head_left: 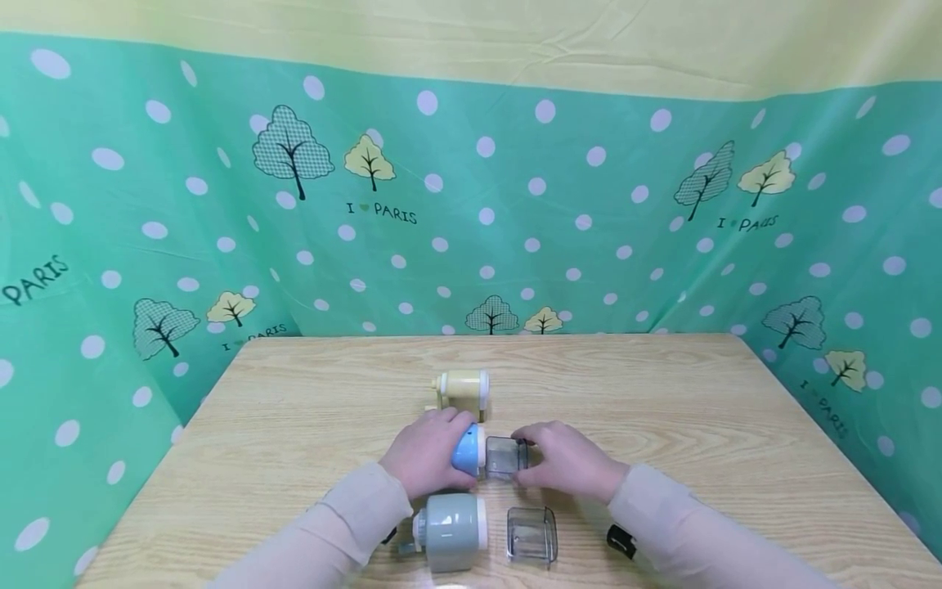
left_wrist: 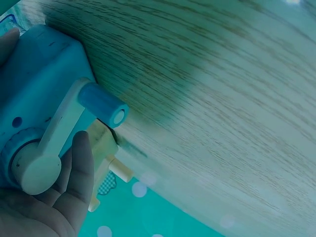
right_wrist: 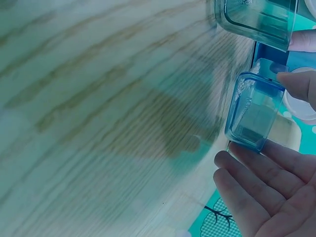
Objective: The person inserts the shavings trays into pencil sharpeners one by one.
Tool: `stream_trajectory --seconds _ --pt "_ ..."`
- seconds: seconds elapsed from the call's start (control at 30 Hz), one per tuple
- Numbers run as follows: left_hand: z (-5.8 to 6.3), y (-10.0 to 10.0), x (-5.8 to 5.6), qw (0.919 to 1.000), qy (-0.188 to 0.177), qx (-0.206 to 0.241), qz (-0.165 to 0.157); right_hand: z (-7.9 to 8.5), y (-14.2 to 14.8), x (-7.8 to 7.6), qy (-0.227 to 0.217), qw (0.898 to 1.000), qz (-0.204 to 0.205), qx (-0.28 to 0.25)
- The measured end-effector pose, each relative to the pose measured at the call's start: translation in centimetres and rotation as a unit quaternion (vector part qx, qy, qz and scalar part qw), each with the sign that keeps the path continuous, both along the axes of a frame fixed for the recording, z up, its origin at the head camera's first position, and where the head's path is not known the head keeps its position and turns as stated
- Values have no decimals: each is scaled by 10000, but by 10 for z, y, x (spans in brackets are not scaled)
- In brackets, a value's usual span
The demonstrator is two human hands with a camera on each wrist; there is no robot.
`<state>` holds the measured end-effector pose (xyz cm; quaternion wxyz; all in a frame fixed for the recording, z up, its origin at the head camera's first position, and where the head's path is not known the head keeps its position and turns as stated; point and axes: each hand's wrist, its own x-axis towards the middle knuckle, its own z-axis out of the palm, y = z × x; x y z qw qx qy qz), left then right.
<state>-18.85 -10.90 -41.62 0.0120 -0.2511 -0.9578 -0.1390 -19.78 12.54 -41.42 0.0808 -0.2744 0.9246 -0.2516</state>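
Note:
My left hand (head_left: 430, 454) grips a blue hand-crank pencil sharpener (head_left: 466, 450) that lies on its side on the table. In the left wrist view its pale crank arm (left_wrist: 61, 116) with a blue knob (left_wrist: 103, 103) lies close beside my fingers. Between the thumb and fingers of my right hand (head_left: 567, 460) is a clear shavings drawer (head_left: 504, 456), pinched by its edges. The drawer stands right at the sharpener's white-rimmed end. In the right wrist view the drawer (right_wrist: 254, 113) shows its open, tinted box shape; some of the sharpener is hidden behind it.
Nearer me lies a grey-green sharpener (head_left: 452, 532), with a second clear drawer (head_left: 531, 536) to its right. A cream sharpener (head_left: 464, 388) lies beyond my left hand. A small black object (head_left: 621, 540) is partly under the right sleeve. A dotted curtain (head_left: 486, 188) hangs behind the table.

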Motion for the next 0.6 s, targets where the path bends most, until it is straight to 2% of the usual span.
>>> stream_trajectory --seconds 0.6 --pt "1 0 1 10000 19 1 -13 1 -7 -1 -71 10000 45 -8"
